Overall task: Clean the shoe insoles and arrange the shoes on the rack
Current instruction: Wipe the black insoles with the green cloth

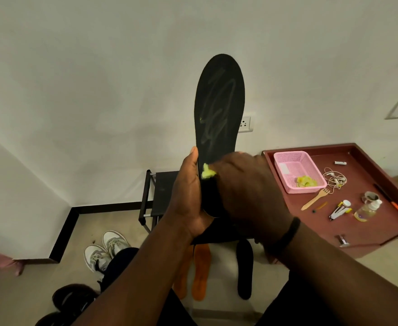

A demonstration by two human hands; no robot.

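— Insole, black, stood upright in front of the white wall, heel end down in the left hand. Did you see the grip?

— I did. The left fingers were curled round the heel end, with the thumb lying up along the left edge. Pale smear marks ran down the face of the insole.

— And the right hand?

— It pressed a yellow-green cloth against the lower part of the insole, fingers bent over it. A dark band sat on that wrist.

— Where were the shoes?

— A pair of white sneakers stood on the floor to the left, and black shoes lay nearer the person. Two orange insoles and another black insole lay flat on the floor below the arms. The black rack stood behind the hands, against the wall.

— And the table?

— The reddish table to the right carried a pink basket holding another yellow-green cloth, a wooden fork beside it, and small oddments.
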